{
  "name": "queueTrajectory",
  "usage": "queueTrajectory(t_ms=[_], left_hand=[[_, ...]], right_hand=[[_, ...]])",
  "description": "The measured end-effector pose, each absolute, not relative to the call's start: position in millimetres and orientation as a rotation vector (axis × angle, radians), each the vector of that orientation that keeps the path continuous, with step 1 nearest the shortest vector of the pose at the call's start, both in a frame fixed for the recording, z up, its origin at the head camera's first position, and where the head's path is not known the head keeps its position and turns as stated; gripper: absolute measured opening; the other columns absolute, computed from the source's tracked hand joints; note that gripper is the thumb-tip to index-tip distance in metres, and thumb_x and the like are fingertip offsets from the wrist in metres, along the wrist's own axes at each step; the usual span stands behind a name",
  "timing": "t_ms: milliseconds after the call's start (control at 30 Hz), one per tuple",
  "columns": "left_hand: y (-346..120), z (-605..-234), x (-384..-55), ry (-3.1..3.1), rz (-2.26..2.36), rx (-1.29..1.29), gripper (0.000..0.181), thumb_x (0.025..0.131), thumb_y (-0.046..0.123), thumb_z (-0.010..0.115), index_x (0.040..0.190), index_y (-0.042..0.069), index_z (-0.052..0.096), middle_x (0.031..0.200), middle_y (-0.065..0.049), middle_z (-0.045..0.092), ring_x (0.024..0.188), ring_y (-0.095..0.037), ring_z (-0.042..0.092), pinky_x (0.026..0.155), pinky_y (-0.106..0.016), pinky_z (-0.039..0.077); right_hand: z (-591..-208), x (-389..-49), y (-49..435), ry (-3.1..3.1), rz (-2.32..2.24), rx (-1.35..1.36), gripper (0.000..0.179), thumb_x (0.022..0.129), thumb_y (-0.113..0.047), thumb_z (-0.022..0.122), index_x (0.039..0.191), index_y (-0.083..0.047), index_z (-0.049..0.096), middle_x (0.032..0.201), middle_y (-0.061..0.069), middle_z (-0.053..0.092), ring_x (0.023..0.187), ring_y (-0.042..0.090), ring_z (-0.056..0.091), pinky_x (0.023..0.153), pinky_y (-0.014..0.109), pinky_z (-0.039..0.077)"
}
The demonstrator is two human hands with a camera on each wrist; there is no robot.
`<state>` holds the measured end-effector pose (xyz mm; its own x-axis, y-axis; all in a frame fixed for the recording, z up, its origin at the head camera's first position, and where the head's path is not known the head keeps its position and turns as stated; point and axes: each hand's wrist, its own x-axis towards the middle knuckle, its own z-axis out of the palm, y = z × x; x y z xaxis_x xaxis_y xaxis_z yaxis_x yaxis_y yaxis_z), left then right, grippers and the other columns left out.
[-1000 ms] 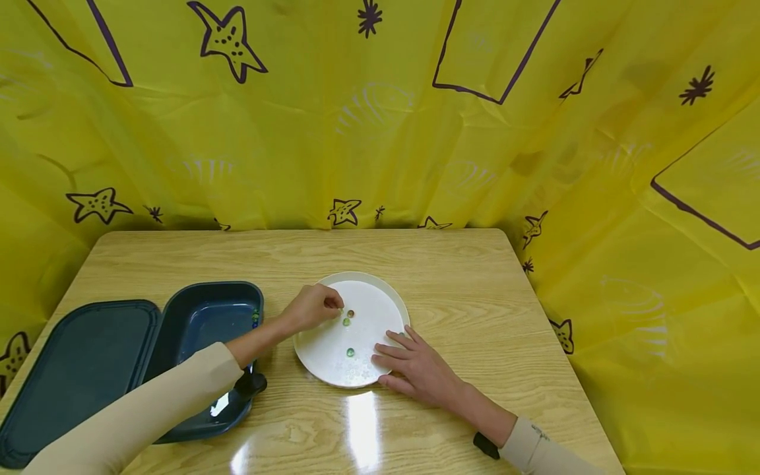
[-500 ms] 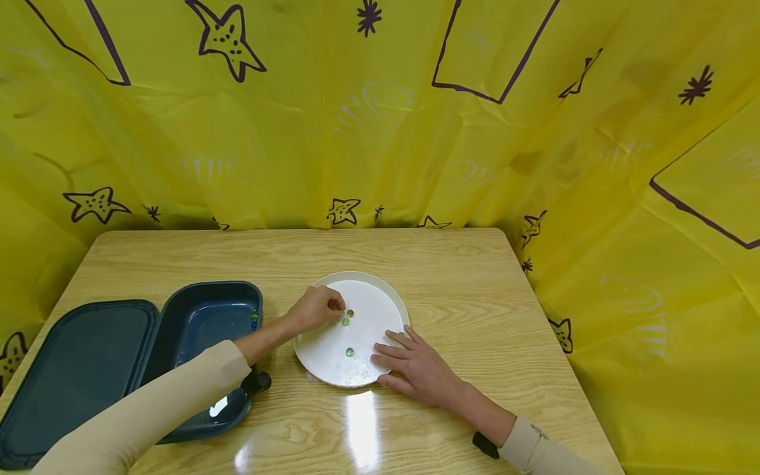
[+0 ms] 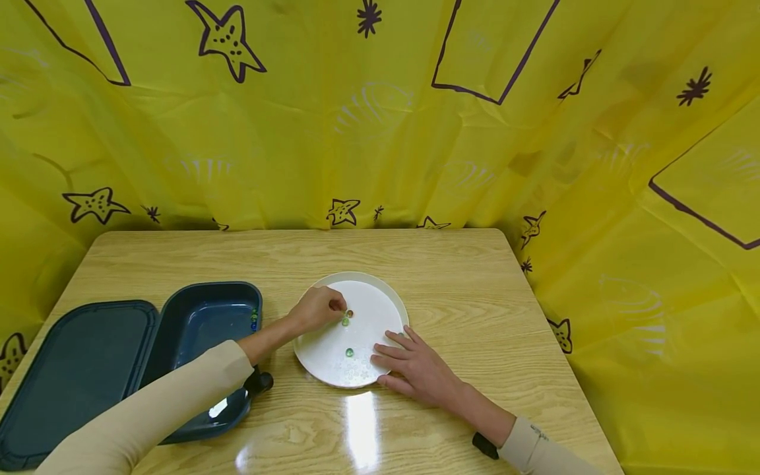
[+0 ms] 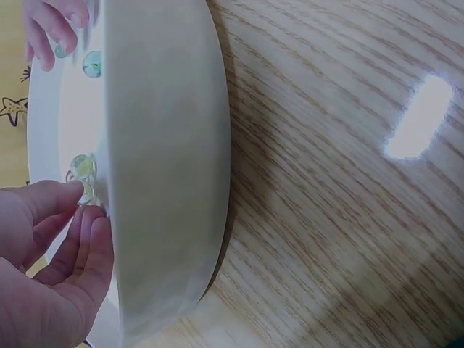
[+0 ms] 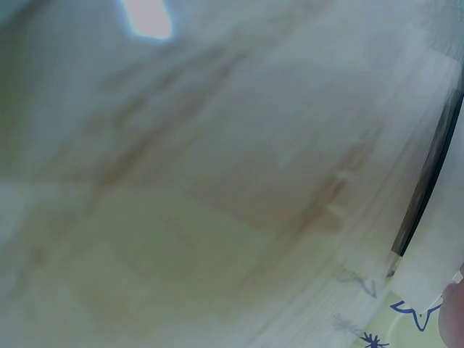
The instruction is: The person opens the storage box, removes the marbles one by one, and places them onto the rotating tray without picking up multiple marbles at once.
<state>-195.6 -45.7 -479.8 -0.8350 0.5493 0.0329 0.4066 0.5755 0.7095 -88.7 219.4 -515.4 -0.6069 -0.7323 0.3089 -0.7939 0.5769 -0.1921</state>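
Observation:
A round white tray (image 3: 373,310) with a raised wall stands on the table. Over its left part, my left hand (image 3: 316,309) pinches a pale yellow-green glass marble (image 4: 86,194) between thumb and fingertips, low in the tray. Right beside the fingertips lie a green marble (image 3: 346,322) and a brown marble (image 3: 349,314). Nearer the front is a teal-green marble (image 3: 349,353). My right hand (image 3: 418,366) rests with spread fingers over the tray's right rim; another marble (image 4: 61,51) shows by its fingertips in the left wrist view. The right wrist view is mostly blurred tabletop.
At left stands a dark blue box (image 3: 204,288) with several green and blue marbles (image 3: 254,320) along its right wall. A flat dark blue lid (image 3: 77,369) lies beside it. A yellow patterned curtain (image 3: 285,145) hangs behind the wooden table (image 3: 463,284).
My left hand has shifted slightly to the right, its fingertips closer to the brown and green marbles. The right hand stays at the rim.

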Motion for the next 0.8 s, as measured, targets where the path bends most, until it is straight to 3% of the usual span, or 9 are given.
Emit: queueTrajectory(t_ms=[367,800], left_hand=[[-51.8,-473.1,-198.1,2.591,1.15,0.759,0.006,0.084,-0.007,0.071,0.087,-0.002,0.073,0.08,-0.006,0.07,0.077,-0.018,0.066,0.07,-0.029,0.054],[-89.7,-431.3,-198.6,2.626,1.249,0.665,0.014,0.093,0.002,0.068,0.104,-0.006,0.071,0.093,-0.01,0.07,0.087,-0.026,0.065,0.077,-0.039,0.056]], right_hand=[[-514.6,-88.6,219.4,-2.619,0.465,1.28,0.048,0.106,-0.049,0.041,0.128,-0.016,0.07,0.135,0.001,0.062,0.134,0.028,0.048,0.113,0.055,0.028],[-516.2,-88.9,220.4,-2.627,0.48,1.28,0.048,0.106,-0.048,0.041,0.129,-0.016,0.069,0.136,0.002,0.061,0.135,0.029,0.047,0.114,0.055,0.026]])
